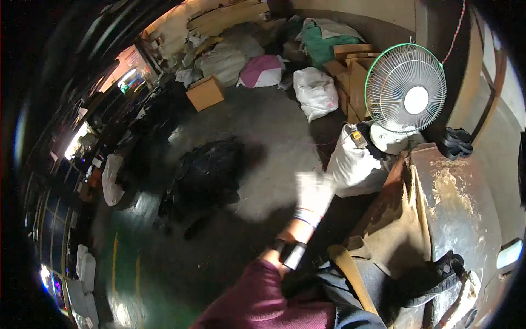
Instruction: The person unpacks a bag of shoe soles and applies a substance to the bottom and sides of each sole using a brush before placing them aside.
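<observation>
My left hand [314, 193], in a white glove, reaches out over the floor near the middle of the view. Motion smears its fingers, so I cannot tell whether they are apart or closed, and no held thing shows. A dark band with a pale face circles the wrist below a purple sleeve [249, 296]. Just beyond the hand stands a stuffed white sack [353, 164], with a small yellow-and-grey device [358, 138] on top. To its left a dark heap [208, 170] lies on the floor. My right hand is not visible.
A white fan [405, 90] with a green rim stands at right, beside cardboard boxes [353, 77]. A worn, cloth-draped surface [460, 192] at right carries black footwear [457, 143]. A black ridged sole [438, 282] lies nearer. Sacks and an open carton [205, 94] line the back.
</observation>
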`<control>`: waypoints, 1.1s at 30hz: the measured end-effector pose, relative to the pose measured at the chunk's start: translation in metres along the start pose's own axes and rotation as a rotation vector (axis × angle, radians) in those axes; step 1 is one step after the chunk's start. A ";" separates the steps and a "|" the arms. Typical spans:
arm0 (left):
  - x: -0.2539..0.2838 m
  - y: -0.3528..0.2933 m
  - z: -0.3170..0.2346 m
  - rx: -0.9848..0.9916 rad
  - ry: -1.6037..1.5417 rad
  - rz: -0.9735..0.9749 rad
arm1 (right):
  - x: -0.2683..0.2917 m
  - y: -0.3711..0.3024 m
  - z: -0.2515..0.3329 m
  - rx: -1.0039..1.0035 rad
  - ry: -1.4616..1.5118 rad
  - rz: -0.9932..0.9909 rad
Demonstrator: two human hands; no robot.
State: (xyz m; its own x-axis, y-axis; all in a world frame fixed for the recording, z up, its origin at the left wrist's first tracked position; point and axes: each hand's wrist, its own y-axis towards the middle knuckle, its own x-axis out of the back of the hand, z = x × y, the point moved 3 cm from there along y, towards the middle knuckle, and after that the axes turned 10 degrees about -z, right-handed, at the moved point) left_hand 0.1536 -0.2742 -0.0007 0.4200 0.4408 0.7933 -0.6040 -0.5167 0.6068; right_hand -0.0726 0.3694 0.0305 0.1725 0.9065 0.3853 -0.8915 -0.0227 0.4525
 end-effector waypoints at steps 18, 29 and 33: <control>0.084 -0.107 -0.371 -0.521 -1.070 0.971 | 0.100 -0.058 0.077 0.023 -0.080 -0.514; 0.035 -0.031 -0.367 -0.288 -1.518 1.495 | 0.171 -0.047 0.002 0.075 -0.606 -0.685; 0.093 0.032 -0.391 -1.199 -1.147 0.262 | 0.182 -0.031 -0.014 -0.042 -0.964 -0.495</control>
State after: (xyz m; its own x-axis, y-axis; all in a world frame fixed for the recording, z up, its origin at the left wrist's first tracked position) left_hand -0.0912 0.0375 0.0731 0.1474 -0.5656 0.8114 -0.6454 0.5667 0.5122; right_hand -0.0196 0.5410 0.0753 0.7574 0.0981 0.6455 -0.6427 0.2861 0.7107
